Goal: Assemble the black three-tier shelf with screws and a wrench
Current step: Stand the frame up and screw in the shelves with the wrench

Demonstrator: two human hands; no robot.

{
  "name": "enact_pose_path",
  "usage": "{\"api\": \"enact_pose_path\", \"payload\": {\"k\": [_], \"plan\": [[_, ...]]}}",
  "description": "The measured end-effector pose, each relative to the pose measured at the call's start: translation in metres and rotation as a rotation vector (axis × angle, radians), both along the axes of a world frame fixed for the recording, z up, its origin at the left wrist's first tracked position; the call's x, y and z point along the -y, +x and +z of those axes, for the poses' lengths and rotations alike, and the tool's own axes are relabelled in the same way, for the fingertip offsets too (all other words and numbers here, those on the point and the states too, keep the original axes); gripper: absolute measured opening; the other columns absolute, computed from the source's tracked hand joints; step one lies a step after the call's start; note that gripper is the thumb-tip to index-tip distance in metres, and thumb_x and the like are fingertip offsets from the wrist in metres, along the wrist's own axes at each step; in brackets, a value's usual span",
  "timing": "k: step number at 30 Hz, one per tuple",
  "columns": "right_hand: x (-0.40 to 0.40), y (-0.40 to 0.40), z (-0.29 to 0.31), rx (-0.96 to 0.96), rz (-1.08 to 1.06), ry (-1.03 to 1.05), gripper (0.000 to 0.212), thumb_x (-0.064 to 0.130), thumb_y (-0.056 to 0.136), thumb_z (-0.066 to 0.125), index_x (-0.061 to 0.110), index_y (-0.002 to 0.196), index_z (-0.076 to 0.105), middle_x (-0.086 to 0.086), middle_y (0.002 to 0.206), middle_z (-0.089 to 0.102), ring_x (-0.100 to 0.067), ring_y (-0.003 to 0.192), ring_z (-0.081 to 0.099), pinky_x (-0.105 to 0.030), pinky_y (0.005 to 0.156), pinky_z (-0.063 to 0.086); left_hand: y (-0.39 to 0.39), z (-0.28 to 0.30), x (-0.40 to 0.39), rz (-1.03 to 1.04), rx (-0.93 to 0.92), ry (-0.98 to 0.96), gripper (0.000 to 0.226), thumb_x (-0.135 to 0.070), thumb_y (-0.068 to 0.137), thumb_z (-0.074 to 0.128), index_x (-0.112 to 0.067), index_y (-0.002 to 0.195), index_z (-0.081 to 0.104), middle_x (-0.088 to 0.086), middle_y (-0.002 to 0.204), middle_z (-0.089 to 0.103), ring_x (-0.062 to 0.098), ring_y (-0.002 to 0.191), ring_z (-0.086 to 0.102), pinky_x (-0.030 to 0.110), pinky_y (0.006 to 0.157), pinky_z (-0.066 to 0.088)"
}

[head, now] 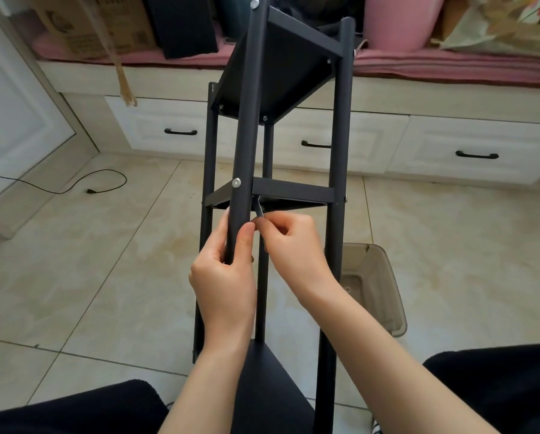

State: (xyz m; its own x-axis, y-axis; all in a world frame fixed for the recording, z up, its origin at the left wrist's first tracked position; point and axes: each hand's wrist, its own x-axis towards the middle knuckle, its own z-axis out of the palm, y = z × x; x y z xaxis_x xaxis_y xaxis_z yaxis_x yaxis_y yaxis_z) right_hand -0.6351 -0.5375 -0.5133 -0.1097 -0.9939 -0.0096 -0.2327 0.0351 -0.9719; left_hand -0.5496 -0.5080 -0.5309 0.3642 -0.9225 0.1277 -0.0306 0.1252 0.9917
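The black three-tier shelf [337, 126] leans away from me between my knees, with four round poles and square tiers. My left hand [228, 270] grips the nearest pole [246, 120] just below the middle tier [293, 188]. A silver screw head [237, 182] shows on that pole at the middle tier, and another screw [255, 3] sits near the top. My right hand [290, 242] pinches a small grey wrench [258, 209], whose tip reaches up under the middle tier beside the pole. The lowest tier [262, 389] lies by my lap.
A smoky translucent plastic bin [384, 286] stands on the tiled floor right of the shelf. White drawers with black handles [476, 155] run along the back under a pink-cushioned bench holding boxes. A black cable [74, 186] lies on the floor at left.
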Motion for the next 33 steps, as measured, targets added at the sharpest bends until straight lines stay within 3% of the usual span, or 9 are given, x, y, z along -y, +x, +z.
{"api": "enact_pose_path", "payload": {"k": [4,8,12,14,17,20,22,27,33], "plan": [[0.002,0.002,-0.005,-0.043,-0.017,-0.031,0.024,0.017,0.1,0.053,0.009,0.094,0.075,0.012,0.065,0.055,-0.006,0.066,0.05,-0.02,0.065,0.039,0.005,-0.006,0.002,-0.006,0.018,-0.002,0.031,-0.037,0.095,0.065,-0.045,0.125,0.064,0.023,0.11,0.066,0.034,0.072,0.056,0.046,0.071,0.054],[0.003,0.004,-0.008,-0.08,-0.03,-0.061,0.023,0.017,0.101,0.052,0.012,0.095,0.074,0.009,0.07,0.059,-0.007,0.07,0.054,-0.02,0.067,0.041,0.01,-0.011,0.004,-0.001,0.025,0.013,0.04,-0.038,0.094,0.065,-0.031,0.133,0.065,0.023,0.106,0.067,0.013,0.059,0.049,0.034,0.065,0.046],[0.004,0.008,-0.007,-0.091,-0.061,-0.088,0.022,0.019,0.1,0.054,0.015,0.096,0.075,0.009,0.069,0.063,-0.006,0.065,0.055,-0.022,0.064,0.044,0.011,-0.012,0.004,-0.003,0.017,0.015,0.036,-0.038,0.094,0.065,-0.035,0.131,0.065,0.022,0.105,0.067,0.006,0.059,0.051,0.034,0.064,0.044],[0.006,0.011,-0.006,-0.07,-0.07,-0.084,0.02,0.02,0.099,0.056,0.015,0.096,0.076,0.007,0.076,0.069,-0.008,0.075,0.063,-0.029,0.074,0.053,0.012,-0.013,0.003,-0.006,0.023,0.007,0.035,-0.037,0.095,0.066,-0.037,0.13,0.065,0.021,0.104,0.067,0.006,0.06,0.052,0.034,0.063,0.044],[0.008,0.015,-0.007,-0.049,-0.082,-0.077,0.021,0.021,0.098,0.058,0.014,0.093,0.077,0.001,0.081,0.073,-0.015,0.084,0.067,-0.04,0.083,0.055,0.014,-0.014,0.004,0.001,0.029,0.003,0.04,-0.039,0.094,0.066,-0.033,0.134,0.064,0.017,0.097,0.067,0.006,0.059,0.051,0.034,0.061,0.044],[0.011,0.018,-0.011,-0.03,-0.097,-0.076,0.021,0.024,0.097,0.06,0.015,0.091,0.078,0.001,0.08,0.074,-0.018,0.084,0.068,-0.044,0.082,0.055,0.015,-0.015,0.005,0.004,0.012,0.006,0.045,-0.044,0.091,0.066,-0.034,0.134,0.063,-0.003,0.068,0.06,0.009,0.057,0.049,0.033,0.059,0.043],[0.012,0.021,-0.014,-0.019,-0.109,-0.093,0.02,0.023,0.097,0.061,0.016,0.09,0.079,0.003,0.079,0.074,-0.017,0.083,0.067,-0.044,0.081,0.056,0.016,-0.016,0.005,0.0,0.008,0.003,0.044,-0.044,0.09,0.066,-0.036,0.134,0.062,-0.015,0.066,0.061,0.009,0.057,0.049,0.033,0.058,0.043],[0.018,0.028,-0.022,-0.017,-0.139,-0.124,0.022,0.023,0.095,0.063,0.014,0.081,0.077,0.002,0.071,0.071,-0.022,0.072,0.063,-0.047,0.072,0.054,0.015,-0.015,0.005,-0.009,0.01,-0.01,0.033,-0.04,0.092,0.066,-0.053,0.12,0.057,-0.014,0.061,0.059,0.009,0.054,0.045,0.032,0.054,0.041],[0.03,0.036,-0.031,-0.01,-0.168,-0.152,0.025,0.022,0.094,0.063,0.008,0.076,0.073,-0.012,0.067,0.066,-0.036,0.07,0.059,-0.049,0.069,0.052,0.016,-0.018,0.007,-0.006,0.01,-0.024,0.034,-0.032,0.095,0.066,-0.04,0.129,0.062,-0.015,0.064,0.061,0.008,0.05,0.044,0.024,0.052,0.041]]}}
